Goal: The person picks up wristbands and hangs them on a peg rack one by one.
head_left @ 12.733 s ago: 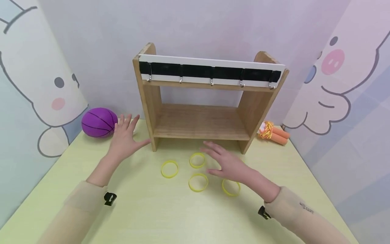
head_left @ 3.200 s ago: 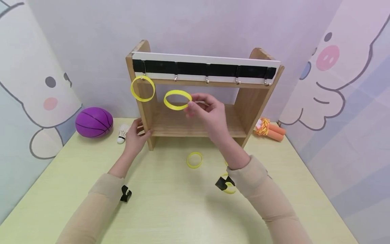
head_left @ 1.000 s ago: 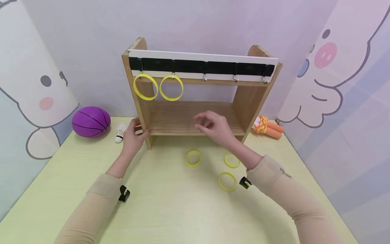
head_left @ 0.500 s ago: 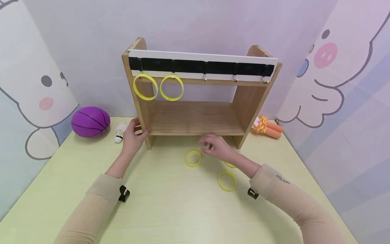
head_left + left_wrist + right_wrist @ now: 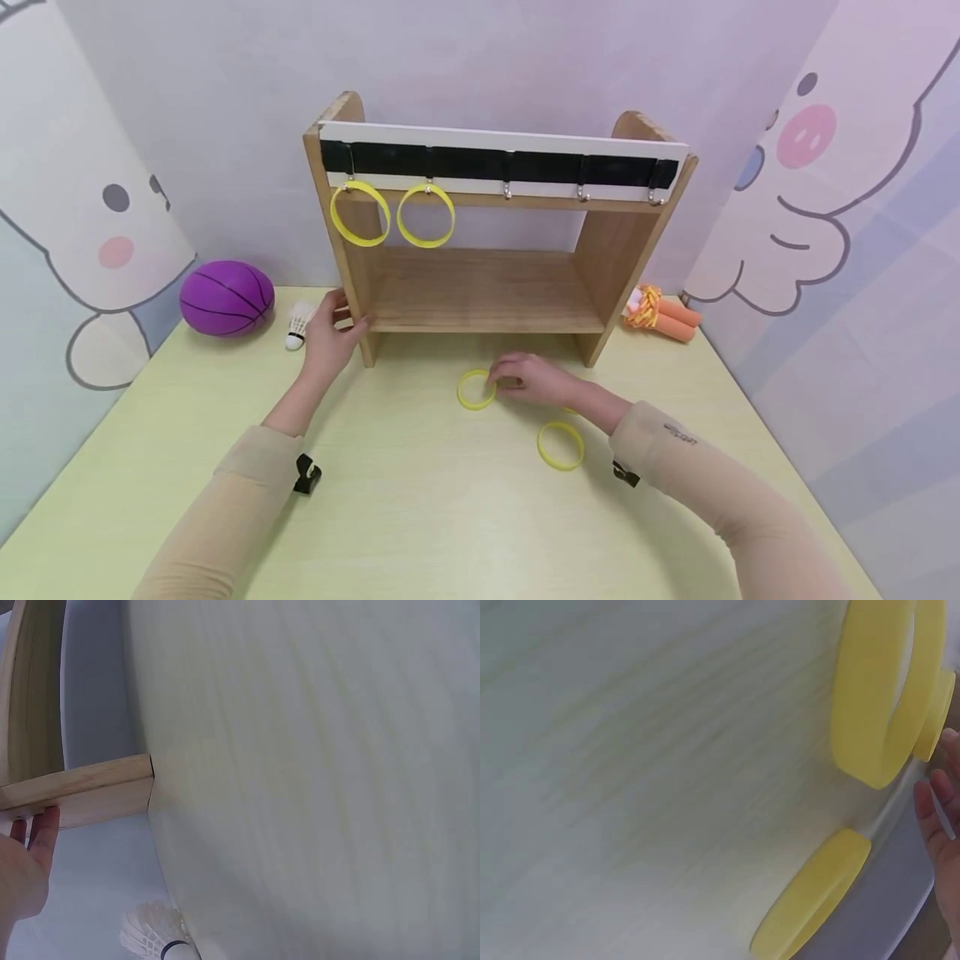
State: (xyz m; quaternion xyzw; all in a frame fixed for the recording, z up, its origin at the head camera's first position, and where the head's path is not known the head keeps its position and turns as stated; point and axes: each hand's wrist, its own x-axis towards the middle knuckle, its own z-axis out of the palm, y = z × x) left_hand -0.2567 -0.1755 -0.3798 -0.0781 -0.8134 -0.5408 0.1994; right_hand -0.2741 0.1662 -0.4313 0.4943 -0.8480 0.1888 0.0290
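Observation:
My left hand (image 5: 328, 343) grips the left side panel of a small wooden rack (image 5: 487, 292), thumb in front and fingers behind. In the left wrist view its fingers (image 5: 46, 838) lie against the panel's edge. My right hand (image 5: 536, 382) is low over the table, fingertips right at the near-right rim of a yellow ring (image 5: 474, 407). The right wrist view shows that ring (image 5: 934, 724) beside the slightly bent, spread fingers. Two more rings lie on the table: one in front (image 5: 564, 467), another (image 5: 572, 410) mostly hidden under the right wrist. Two yellow rings (image 5: 363, 243) hang from the two left hooks.
A white board with a black strip (image 5: 465, 162) and several metal hooks (image 5: 507, 192) spans the rack's top. Left of the rack are a purple ball (image 5: 227, 298) and a shuttlecock (image 5: 298, 325). Orange-handled rope (image 5: 663, 315) lies right. Printed walls enclose the table.
The second ring went from my right hand onto the second hook. Since then my right hand has come down from before the shelf to the ring on the table. My left hand stays on the rack.

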